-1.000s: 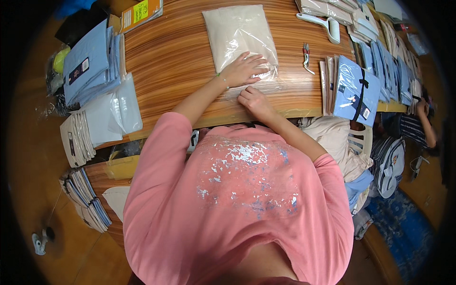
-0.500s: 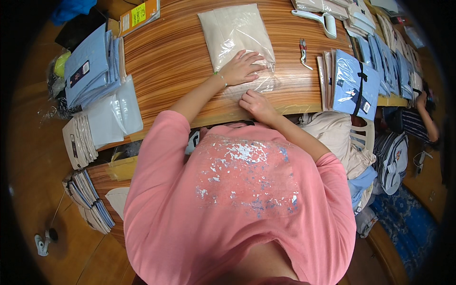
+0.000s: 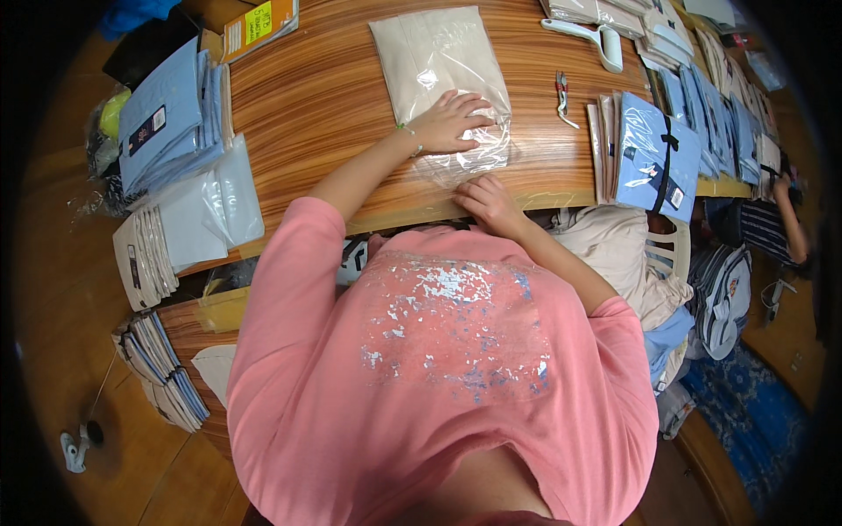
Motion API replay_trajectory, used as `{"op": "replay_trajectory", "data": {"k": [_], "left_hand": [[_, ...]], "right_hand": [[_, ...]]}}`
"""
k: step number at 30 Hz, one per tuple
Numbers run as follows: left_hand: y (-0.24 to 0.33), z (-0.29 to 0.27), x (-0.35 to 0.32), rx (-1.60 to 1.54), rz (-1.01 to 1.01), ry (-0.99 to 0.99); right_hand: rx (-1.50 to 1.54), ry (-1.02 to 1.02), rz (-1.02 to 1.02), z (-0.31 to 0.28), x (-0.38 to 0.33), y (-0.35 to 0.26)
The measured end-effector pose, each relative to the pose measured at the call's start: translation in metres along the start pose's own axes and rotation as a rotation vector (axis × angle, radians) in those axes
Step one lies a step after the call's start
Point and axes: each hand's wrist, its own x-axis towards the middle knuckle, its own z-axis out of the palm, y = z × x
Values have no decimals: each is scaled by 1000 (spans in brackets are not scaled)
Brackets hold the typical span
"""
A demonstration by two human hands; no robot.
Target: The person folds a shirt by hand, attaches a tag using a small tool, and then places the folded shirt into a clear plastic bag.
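A folded beige garment (image 3: 430, 53) lies in a clear plastic bag (image 3: 493, 140) on the wooden table. My left hand (image 3: 452, 123) rests flat on the bag's near part, fingers spread. At the bag's near end, by the table's front edge, my right hand (image 3: 493, 203) has its fingers curled and pinched on the plastic flap. The fingertips of that hand are partly hidden.
On the right lie snips (image 3: 562, 92), a white lint roller (image 3: 607, 44) and bagged blue garments (image 3: 649, 158). Stacked blue packs (image 3: 162, 114), clear bags (image 3: 215, 206) and a notebook (image 3: 263, 26) stand left. Another person's arm (image 3: 792, 223) shows far right.
My right hand has slid a little to the right and nearer along the bag's flap. The left hand stays on the bag almost unmoved.
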Motion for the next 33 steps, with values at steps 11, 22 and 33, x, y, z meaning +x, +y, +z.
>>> {"op": "replay_trajectory", "data": {"k": [11, 22, 33], "left_hand": [[0, 1, 2, -1, 24, 9], [2, 1, 3, 55, 22, 25], [0, 3, 0, 62, 34, 81]], "right_hand": [[-164, -47, 214, 31, 49, 3], [131, -224, 456, 40, 61, 6], [-208, -173, 134, 17, 80, -19]]}}
